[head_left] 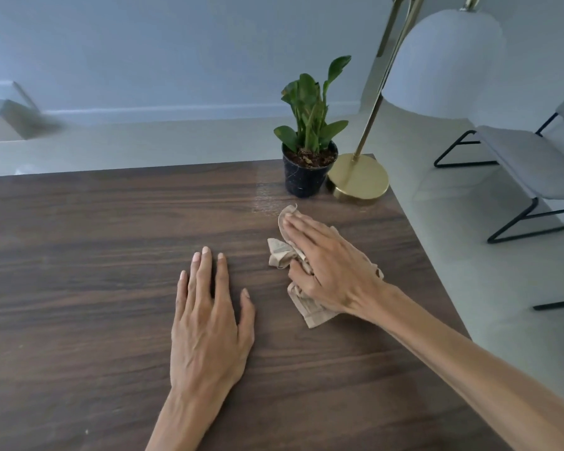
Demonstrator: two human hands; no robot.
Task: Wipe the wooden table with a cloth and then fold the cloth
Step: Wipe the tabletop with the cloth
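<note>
A crumpled beige cloth (pixel 282 255) lies on the dark wooden table (pixel 95 255), right of centre. My right hand (pixel 329 265) presses flat on top of the cloth, thumb tucked into its folds, and hides most of it. My left hand (pixel 209 323) rests flat on the bare wood to the left of the cloth, fingers apart, holding nothing. A faint damp streak (pixel 267 196) shows on the wood just beyond the cloth.
A potted green plant (pixel 308 151) stands at the table's far right, close beyond the cloth. Next to it sits a brass lamp base (pixel 358 180) with a white shade above. The table's right edge (pixel 437 281) drops to the floor, where a grey chair (pixel 528 164) stands.
</note>
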